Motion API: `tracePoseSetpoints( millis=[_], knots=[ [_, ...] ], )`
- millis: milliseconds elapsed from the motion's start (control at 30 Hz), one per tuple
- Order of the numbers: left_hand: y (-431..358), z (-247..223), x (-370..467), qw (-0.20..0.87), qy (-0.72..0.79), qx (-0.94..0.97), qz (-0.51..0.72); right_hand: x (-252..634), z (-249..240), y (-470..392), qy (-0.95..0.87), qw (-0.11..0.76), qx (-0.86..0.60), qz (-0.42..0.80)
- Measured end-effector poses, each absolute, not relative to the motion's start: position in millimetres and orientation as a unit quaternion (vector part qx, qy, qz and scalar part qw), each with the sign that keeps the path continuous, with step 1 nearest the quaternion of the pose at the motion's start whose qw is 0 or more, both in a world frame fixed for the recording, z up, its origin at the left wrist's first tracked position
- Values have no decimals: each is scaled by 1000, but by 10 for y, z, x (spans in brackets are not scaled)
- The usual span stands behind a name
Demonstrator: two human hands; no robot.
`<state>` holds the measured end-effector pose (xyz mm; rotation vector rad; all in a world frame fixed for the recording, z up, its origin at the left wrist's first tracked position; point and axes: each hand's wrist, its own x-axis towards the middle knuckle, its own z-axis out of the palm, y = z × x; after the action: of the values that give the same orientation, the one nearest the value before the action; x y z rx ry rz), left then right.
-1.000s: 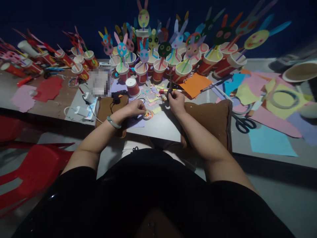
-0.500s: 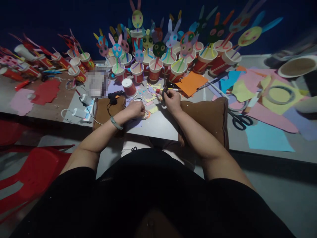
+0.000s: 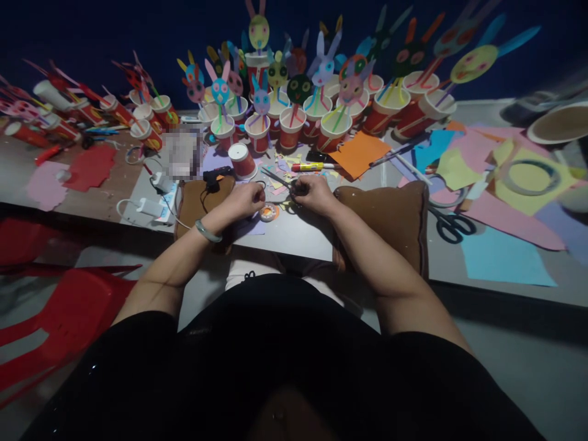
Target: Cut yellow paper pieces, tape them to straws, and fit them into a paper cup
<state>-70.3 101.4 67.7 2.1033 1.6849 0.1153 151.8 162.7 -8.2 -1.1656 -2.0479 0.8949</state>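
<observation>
My right hand is closed round the handles of small scissors, whose blades point left toward my left hand. My left hand has its fingers pinched together above the table; what they hold, if anything, is too small to make out. Just below and between the hands lies a round beaded piece on orange paper. Small paper scraps and a red-and-yellow glue stick or marker lie beyond the hands. An upside-down paper cup stands beyond my left hand.
Several red cups with paper rabbit heads line the back. Brown cushions flank the work spot. Orange paper, larger scissors and a tape roll lie to the right. A power strip and red chairs are left.
The scissors have turned from pointing away to pointing left. My left hand has moved slightly up and left, off the beaded piece, which now shows more fully.
</observation>
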Motion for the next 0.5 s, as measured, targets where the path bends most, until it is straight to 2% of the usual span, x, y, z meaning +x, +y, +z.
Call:
tracePoseSetpoints(
  millis=[233,500],
  knots=[
    [877,424,-661,139,597,789,51,1524,-77,1612,-804,236,-454,303],
    [306,314,-950,40,566,801,192,1542,-57,1589,-813,218,-451,298]
  ],
)
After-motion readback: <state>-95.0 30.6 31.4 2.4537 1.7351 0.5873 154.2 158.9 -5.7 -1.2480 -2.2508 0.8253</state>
